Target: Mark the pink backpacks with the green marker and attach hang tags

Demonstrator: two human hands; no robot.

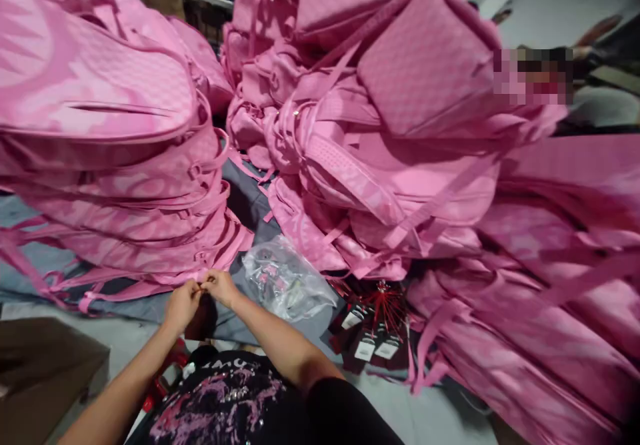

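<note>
My left hand (183, 304) and my right hand (221, 287) meet at the front edge of the left stack of pink camouflage backpacks (165, 215). Both hands are closed in a pinch, fingertips almost touching. Whatever lies between them is too small to make out. Pink straps (117, 290) from the lowest backpack trail just left of my hands. To the right of my right hand lies a clear plastic bag (290, 285) with small pink and pale pieces inside.
Dark hang tags (377, 345) with red strings lie right of the plastic bag. A tall heap of pink backpacks (425, 65) rises behind, with more backpacks (545, 298) at the right. A brown box (47, 372) stands at lower left. Another person's arm (600, 30) shows at upper right.
</note>
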